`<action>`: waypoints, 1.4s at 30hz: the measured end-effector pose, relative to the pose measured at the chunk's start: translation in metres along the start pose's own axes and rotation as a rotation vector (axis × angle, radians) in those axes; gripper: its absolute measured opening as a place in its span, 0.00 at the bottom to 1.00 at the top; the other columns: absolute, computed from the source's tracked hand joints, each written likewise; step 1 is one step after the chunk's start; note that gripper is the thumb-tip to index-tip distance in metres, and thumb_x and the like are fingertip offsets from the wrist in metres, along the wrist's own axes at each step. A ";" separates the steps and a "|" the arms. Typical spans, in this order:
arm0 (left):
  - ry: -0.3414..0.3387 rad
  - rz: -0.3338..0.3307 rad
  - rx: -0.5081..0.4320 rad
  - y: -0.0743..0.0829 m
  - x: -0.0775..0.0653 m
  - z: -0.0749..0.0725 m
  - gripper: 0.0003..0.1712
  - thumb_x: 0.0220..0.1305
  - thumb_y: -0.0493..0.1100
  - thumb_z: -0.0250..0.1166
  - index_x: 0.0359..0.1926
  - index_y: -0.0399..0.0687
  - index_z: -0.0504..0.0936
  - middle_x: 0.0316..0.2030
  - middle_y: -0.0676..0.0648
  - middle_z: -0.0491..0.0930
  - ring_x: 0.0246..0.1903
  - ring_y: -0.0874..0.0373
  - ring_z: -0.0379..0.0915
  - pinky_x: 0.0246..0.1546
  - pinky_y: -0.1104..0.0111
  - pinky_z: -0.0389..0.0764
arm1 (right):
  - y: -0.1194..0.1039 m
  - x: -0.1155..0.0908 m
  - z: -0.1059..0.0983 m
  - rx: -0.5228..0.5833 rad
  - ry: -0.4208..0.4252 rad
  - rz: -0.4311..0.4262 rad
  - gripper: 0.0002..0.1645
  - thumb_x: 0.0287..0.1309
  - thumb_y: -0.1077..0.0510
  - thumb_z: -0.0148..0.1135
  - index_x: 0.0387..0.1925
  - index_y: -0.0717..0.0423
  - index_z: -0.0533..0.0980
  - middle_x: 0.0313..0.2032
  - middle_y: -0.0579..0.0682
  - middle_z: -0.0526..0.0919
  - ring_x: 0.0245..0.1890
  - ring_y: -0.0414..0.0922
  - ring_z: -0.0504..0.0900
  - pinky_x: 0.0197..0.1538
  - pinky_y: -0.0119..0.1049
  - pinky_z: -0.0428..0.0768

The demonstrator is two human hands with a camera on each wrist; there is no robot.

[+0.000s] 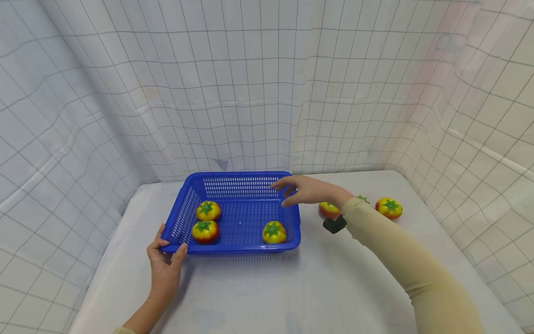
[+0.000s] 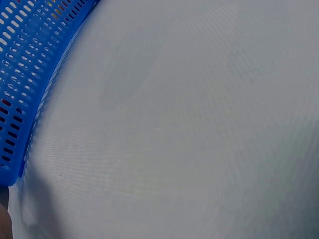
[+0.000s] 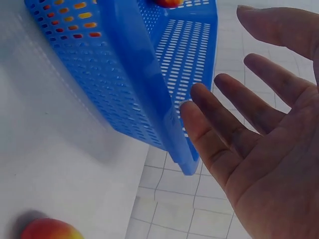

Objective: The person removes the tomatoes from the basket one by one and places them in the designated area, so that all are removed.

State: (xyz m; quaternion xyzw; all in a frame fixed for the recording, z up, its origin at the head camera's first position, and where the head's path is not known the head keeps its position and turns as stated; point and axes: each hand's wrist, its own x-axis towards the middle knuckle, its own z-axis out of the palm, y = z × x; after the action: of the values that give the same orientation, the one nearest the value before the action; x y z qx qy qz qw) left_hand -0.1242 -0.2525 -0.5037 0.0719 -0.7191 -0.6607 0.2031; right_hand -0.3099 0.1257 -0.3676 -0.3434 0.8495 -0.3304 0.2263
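A blue perforated plastic basket (image 1: 242, 248) holds three red-and-yellow toy tomatoes with green star-shaped tops. Two of them, a rear tomato (image 1: 208, 212) and a front tomato (image 1: 205, 233), lie at the left; another tomato (image 1: 274, 233) lies near the front right corner. My left hand (image 1: 164, 274) grips the basket's front left corner, thumb on the front rim. Over the right rim hovers my right hand (image 1: 310, 189), fingers spread and holding nothing. The right wrist view shows its palm (image 3: 279, 169) beside the basket wall (image 3: 89, 74). Mostly out of the left wrist view is the left hand.
Right of the basket, a tomato (image 1: 328, 211) lies partly behind the right wrist and another tomato (image 1: 389, 208) farther right. Between them a green top (image 1: 362, 198) shows behind the sleeve. A white-covered table (image 1: 250, 297) bears everything, with grid-patterned curtains (image 1: 250, 93) around it.
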 end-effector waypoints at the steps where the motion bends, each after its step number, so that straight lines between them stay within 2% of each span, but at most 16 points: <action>1: 0.001 0.002 0.000 0.000 0.000 0.000 0.25 0.75 0.36 0.60 0.53 0.53 0.50 0.80 0.58 0.43 0.75 0.42 0.47 0.54 0.86 0.69 | -0.001 0.002 0.000 -0.007 -0.009 -0.001 0.35 0.63 0.49 0.68 0.71 0.39 0.70 0.65 0.45 0.75 0.63 0.53 0.75 0.59 0.45 0.79; 7: 0.007 0.004 -0.006 -0.001 0.000 0.001 0.25 0.75 0.35 0.60 0.53 0.54 0.50 0.80 0.58 0.43 0.74 0.42 0.48 0.54 0.86 0.69 | -0.009 0.015 0.002 -0.048 -0.069 -0.005 0.37 0.63 0.52 0.68 0.72 0.43 0.69 0.67 0.48 0.74 0.62 0.48 0.76 0.59 0.41 0.79; 10: 0.008 0.003 -0.005 -0.002 0.000 0.000 0.25 0.75 0.35 0.60 0.53 0.54 0.50 0.80 0.59 0.43 0.74 0.42 0.48 0.54 0.86 0.69 | -0.013 0.020 0.003 -0.041 -0.112 -0.008 0.38 0.63 0.54 0.69 0.73 0.47 0.67 0.69 0.51 0.71 0.64 0.51 0.75 0.61 0.43 0.78; 14: 0.005 0.005 0.000 -0.002 0.000 0.000 0.25 0.75 0.35 0.60 0.54 0.53 0.50 0.80 0.59 0.44 0.74 0.42 0.48 0.54 0.86 0.69 | -0.016 0.026 0.004 -0.034 -0.168 -0.005 0.39 0.63 0.56 0.69 0.73 0.48 0.67 0.72 0.51 0.69 0.67 0.53 0.73 0.62 0.45 0.77; 20: 0.005 0.007 0.003 -0.001 -0.001 0.000 0.25 0.75 0.35 0.60 0.53 0.53 0.50 0.80 0.59 0.44 0.74 0.42 0.48 0.54 0.86 0.69 | -0.021 0.033 0.007 -0.058 -0.208 0.020 0.38 0.62 0.59 0.69 0.72 0.45 0.69 0.70 0.48 0.71 0.68 0.56 0.71 0.63 0.47 0.76; 25: 0.003 0.006 -0.002 0.000 -0.001 0.001 0.25 0.75 0.35 0.60 0.53 0.53 0.50 0.80 0.59 0.43 0.74 0.42 0.48 0.54 0.86 0.69 | -0.019 0.039 0.010 -0.064 -0.231 0.054 0.37 0.60 0.61 0.68 0.71 0.43 0.70 0.69 0.50 0.72 0.68 0.58 0.71 0.62 0.49 0.78; 30: 0.002 0.008 -0.010 0.000 -0.001 0.001 0.25 0.75 0.35 0.60 0.53 0.53 0.50 0.80 0.58 0.43 0.74 0.42 0.48 0.54 0.85 0.69 | -0.019 0.044 0.013 -0.104 -0.259 0.063 0.37 0.60 0.63 0.69 0.69 0.40 0.72 0.67 0.51 0.72 0.67 0.57 0.72 0.61 0.48 0.79; 37: 0.001 0.012 -0.013 0.000 -0.001 0.001 0.25 0.75 0.35 0.60 0.53 0.53 0.50 0.80 0.58 0.44 0.74 0.43 0.48 0.55 0.85 0.69 | -0.021 0.048 0.019 -0.136 -0.312 0.070 0.37 0.60 0.66 0.68 0.69 0.40 0.72 0.70 0.56 0.69 0.67 0.56 0.72 0.62 0.47 0.77; 42: 0.001 0.012 -0.013 -0.001 0.000 0.000 0.25 0.75 0.35 0.60 0.53 0.53 0.50 0.79 0.59 0.44 0.74 0.43 0.49 0.55 0.85 0.69 | -0.022 0.050 0.024 -0.177 -0.346 0.104 0.39 0.57 0.66 0.69 0.70 0.42 0.72 0.69 0.53 0.71 0.68 0.54 0.71 0.65 0.48 0.75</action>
State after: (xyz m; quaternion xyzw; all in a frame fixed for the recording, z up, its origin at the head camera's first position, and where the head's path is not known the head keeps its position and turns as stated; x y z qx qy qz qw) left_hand -0.1241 -0.2522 -0.5046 0.0669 -0.7150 -0.6641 0.2079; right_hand -0.3189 0.0677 -0.3759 -0.3694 0.8404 -0.1783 0.3543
